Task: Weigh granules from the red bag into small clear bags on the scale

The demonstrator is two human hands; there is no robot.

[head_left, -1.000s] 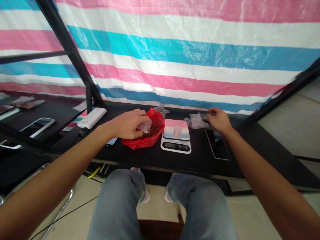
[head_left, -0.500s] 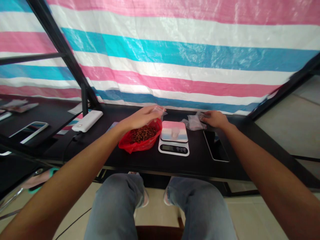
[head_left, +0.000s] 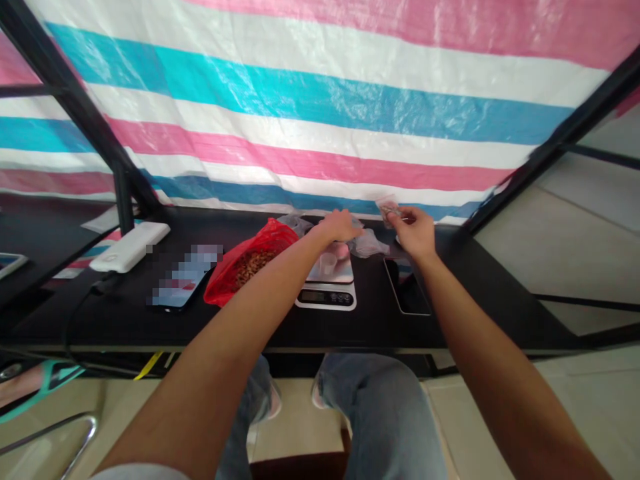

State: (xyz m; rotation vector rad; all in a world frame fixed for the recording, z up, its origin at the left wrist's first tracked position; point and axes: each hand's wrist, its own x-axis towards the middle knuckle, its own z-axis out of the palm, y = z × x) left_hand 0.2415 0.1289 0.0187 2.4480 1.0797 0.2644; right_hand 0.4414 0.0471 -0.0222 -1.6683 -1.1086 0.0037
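My left hand [head_left: 342, 227] reaches over the far side of a white kitchen scale [head_left: 327, 297], its fingers bent and closed at a clear plastic bag [head_left: 369, 244]. The exact grip is partly hidden. My right hand [head_left: 416, 235] pinches a small clear zip bag [head_left: 387, 208] with something small inside, raised above the table's back edge. A small clear plastic cup [head_left: 328, 263] stands on the scale's plate. Left of the scale, an open red plastic bag [head_left: 225, 279] holds many small brown pieces, partly covered by my left forearm.
A dark-screened phone [head_left: 407, 287] lies right of the scale, under my right wrist. Another phone [head_left: 183, 280] and a white power bank [head_left: 131, 247] with a cable lie at left. Striped plastic sheeting [head_left: 320, 160] hangs behind the black table [head_left: 480, 300], between black metal bars.
My left hand has moved right, from above the red bag to behind the scale. My right hand has lifted a small zip bag. The view has shifted to the right.
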